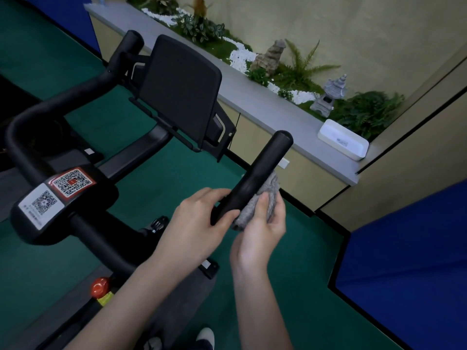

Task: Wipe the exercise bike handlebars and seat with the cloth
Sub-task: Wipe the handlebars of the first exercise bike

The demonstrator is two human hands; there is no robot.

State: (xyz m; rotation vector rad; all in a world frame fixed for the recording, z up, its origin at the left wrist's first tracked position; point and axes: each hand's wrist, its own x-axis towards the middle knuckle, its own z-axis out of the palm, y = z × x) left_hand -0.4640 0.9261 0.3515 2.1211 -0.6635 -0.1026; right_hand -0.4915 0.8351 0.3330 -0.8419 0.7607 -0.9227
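Note:
The black exercise bike fills the left and middle of the head view. Its right handlebar grip (pixel 262 168) points up toward the counter. My left hand (pixel 194 223) is wrapped around the lower part of that grip. My right hand (pixel 260 223) presses a grey cloth (pixel 267 195) against the grip's right side from below. The left handlebar (pixel 60 102) curves away at the left. A dark screen (pixel 179 89) stands between the two bars. The seat is out of view.
Two QR stickers (pixel 55 193) sit on the handlebar stem. A red knob (pixel 99 286) is low on the frame. A grey counter (pixel 265 107) with plants, stone ornaments and a white tray (pixel 343 140) runs behind. Blue panels (pixel 409 256) stand at right on green floor.

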